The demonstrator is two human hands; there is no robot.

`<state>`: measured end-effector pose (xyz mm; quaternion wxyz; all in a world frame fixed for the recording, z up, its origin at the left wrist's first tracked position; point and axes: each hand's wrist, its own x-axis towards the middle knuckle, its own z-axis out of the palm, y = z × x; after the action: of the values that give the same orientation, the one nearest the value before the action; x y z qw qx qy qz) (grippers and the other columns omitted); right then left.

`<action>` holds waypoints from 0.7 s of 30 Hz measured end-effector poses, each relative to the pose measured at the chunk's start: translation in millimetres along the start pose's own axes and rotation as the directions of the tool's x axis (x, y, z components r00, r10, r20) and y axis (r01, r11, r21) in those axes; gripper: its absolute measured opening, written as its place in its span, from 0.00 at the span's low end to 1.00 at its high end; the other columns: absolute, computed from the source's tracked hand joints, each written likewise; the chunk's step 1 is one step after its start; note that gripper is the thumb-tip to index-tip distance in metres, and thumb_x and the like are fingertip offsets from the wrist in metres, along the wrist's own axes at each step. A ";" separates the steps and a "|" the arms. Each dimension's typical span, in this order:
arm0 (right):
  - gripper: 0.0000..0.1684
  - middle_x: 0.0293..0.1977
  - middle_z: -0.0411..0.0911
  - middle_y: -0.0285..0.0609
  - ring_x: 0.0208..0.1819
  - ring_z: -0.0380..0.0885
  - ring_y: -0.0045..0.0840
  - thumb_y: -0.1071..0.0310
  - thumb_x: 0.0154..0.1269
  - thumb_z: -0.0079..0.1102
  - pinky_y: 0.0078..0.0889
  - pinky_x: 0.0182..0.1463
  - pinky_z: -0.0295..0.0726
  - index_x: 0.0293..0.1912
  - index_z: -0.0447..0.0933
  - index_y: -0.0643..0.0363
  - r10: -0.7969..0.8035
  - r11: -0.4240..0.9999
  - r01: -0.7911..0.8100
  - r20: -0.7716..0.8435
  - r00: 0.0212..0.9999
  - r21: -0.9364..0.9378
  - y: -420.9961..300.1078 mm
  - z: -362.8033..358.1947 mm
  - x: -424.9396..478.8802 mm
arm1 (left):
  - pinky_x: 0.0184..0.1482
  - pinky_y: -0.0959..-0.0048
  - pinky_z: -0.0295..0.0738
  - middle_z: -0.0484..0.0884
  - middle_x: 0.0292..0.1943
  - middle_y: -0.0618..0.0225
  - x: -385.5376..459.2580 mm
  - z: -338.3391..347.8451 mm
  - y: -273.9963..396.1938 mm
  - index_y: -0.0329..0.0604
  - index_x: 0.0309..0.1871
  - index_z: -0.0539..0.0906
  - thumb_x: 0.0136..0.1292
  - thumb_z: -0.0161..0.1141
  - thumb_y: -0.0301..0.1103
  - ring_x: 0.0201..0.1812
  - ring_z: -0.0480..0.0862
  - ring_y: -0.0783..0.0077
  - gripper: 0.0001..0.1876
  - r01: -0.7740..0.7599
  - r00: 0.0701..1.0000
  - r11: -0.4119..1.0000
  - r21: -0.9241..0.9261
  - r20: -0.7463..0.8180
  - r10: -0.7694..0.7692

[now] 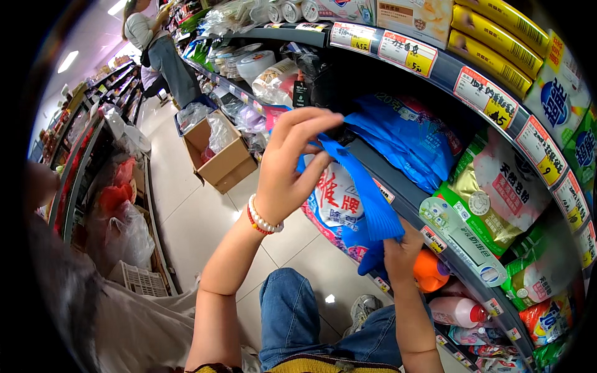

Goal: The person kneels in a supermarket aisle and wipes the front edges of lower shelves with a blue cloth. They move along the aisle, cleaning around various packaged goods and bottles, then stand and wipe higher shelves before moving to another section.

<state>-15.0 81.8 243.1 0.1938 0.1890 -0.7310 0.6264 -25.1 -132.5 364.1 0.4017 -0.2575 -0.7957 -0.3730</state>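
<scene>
A blue plastic bag of laundry detergent (343, 200) with white and purple printing hangs tilted in front of me, its pleated top seam slanting down to the right. My right hand (403, 252) grips the lower right end of that seam. At the upper left corner, my left hand (291, 163) has its thumb against the bag while the index finger extends away over it; part of this grip is hidden. A beaded bracelet (263, 219) circles my left wrist. Similar blue bags (406, 135) lie stacked on the shelf just beyond.
Green detergent bags (499, 186) fill the shelf (433, 240) at right, with bottles below, including a pink one (454, 311). A cardboard box (221, 154) stands on the tiled floor. Another person (163, 56) stands up the aisle. Grey cloth (144, 321) is close on my left.
</scene>
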 end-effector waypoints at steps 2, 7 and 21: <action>0.12 0.22 0.73 0.53 0.23 0.75 0.32 0.75 0.46 0.52 0.28 0.31 0.72 0.34 0.76 0.69 -0.023 0.999 0.024 -0.049 0.999 0.035 2.9 -7.5 0.8 | 0.46 0.74 0.76 0.69 0.59 0.61 -17.1 9.3 -4.4 0.39 0.63 0.68 0.56 0.61 0.19 0.48 0.78 0.72 0.29 -0.005 0.986 0.990 -0.141 -0.167 -0.019; 0.24 0.47 0.76 0.41 0.48 0.72 0.26 0.66 0.59 0.68 0.27 0.57 0.66 0.51 0.73 0.67 0.193 0.966 -0.148 -0.213 0.958 0.210 -16.2 -32.0 6.9 | 0.55 0.72 0.72 0.65 0.61 0.62 -96.0 21.1 -71.3 0.39 0.65 0.62 0.60 0.61 0.23 0.55 0.74 0.69 0.30 0.412 0.854 0.900 -0.146 -0.283 -0.437; 0.25 0.46 0.76 0.41 0.46 0.73 0.23 0.59 0.62 0.64 0.23 0.54 0.68 0.50 0.75 0.70 0.163 0.973 -0.098 -0.317 0.934 0.211 -24.6 -51.1 80.1 | 0.53 0.78 0.68 0.75 0.45 0.71 -70.1 97.2 -110.5 0.38 0.54 0.70 0.70 0.53 0.38 0.48 0.72 0.81 0.16 0.505 0.863 0.765 -0.399 0.229 -0.450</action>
<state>-68.2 126.2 312.7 0.2528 0.0494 -0.6350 0.7283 -108.8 -127.5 224.3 0.1748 -0.1531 -0.7503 -0.6189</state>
